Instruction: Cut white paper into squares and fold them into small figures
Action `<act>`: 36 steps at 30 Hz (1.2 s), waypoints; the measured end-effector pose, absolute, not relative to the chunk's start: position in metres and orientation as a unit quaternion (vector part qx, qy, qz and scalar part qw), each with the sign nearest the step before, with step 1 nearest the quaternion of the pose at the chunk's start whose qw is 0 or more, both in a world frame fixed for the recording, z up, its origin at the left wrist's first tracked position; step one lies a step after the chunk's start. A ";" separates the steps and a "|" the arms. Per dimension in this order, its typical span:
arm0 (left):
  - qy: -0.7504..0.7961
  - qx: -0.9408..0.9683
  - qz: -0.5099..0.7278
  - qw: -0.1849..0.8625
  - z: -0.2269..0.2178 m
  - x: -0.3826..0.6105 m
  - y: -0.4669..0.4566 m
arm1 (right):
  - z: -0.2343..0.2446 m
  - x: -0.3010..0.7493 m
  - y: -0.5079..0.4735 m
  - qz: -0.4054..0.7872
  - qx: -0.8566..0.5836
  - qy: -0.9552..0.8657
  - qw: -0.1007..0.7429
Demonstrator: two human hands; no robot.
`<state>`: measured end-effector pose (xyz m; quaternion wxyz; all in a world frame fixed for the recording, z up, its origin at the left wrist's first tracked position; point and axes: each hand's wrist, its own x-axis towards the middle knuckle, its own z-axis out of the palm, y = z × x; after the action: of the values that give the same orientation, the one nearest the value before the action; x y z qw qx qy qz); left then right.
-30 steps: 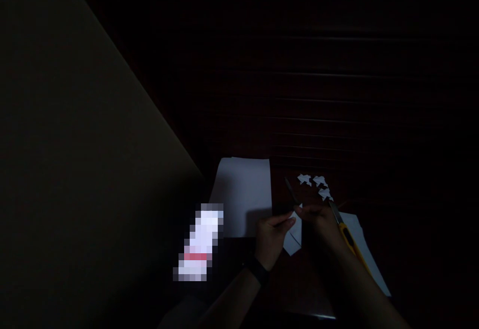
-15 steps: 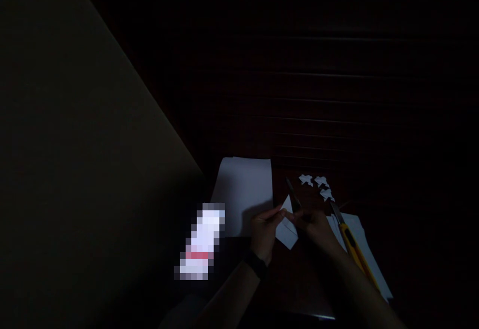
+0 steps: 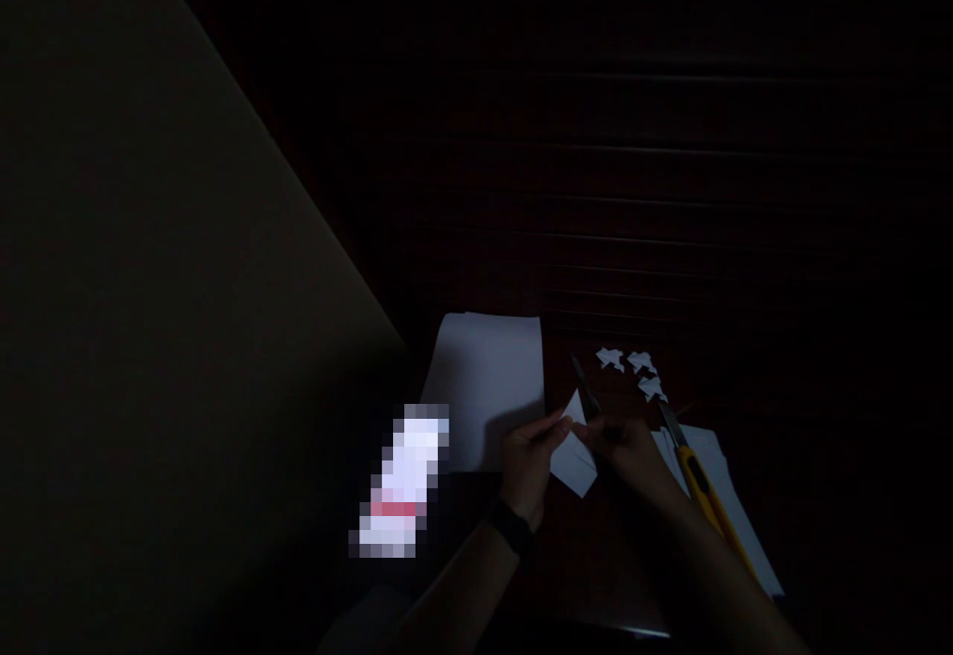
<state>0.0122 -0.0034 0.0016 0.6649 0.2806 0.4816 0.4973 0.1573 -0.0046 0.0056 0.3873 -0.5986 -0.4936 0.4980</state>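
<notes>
The scene is very dark. My left hand (image 3: 530, 461), with a dark band on the wrist, pinches the left edge of a small white folded paper (image 3: 575, 458). My right hand (image 3: 629, 452) has its fingers closed on the paper's right side. A thin dark stick-like thing (image 3: 585, 389) rises from between the hands; which hand holds it is unclear. The paper hangs just above the dark table.
A white sheet (image 3: 487, 377) lies behind my left hand. Three small folded paper pieces (image 3: 631, 365) sit at the back right. A yellow utility knife (image 3: 696, 481) rests on another white sheet (image 3: 734, 506) to the right. A pixelated white-and-red patch (image 3: 402, 481) is at the left.
The small paper has been turned between my fingers, its tip now pointing up. Both hands shifted slightly left and closer together.
</notes>
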 end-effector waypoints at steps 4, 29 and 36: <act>0.483 0.321 0.490 0.651 0.003 0.012 -0.005 | 0.012 0.156 -0.004 0.484 -0.591 -0.486 0.425; 0.510 0.414 0.473 0.587 0.002 0.017 -0.008 | 0.016 0.158 -0.003 0.482 -0.616 -0.441 0.441; 0.506 0.406 0.486 0.585 0.005 0.017 -0.008 | 0.010 0.156 -0.005 0.425 -0.652 -0.453 0.435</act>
<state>0.0168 -0.0083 0.0051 0.5850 0.4062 0.5064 0.4862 0.1563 -0.0055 0.0098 0.4349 -0.6521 -0.4528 0.4249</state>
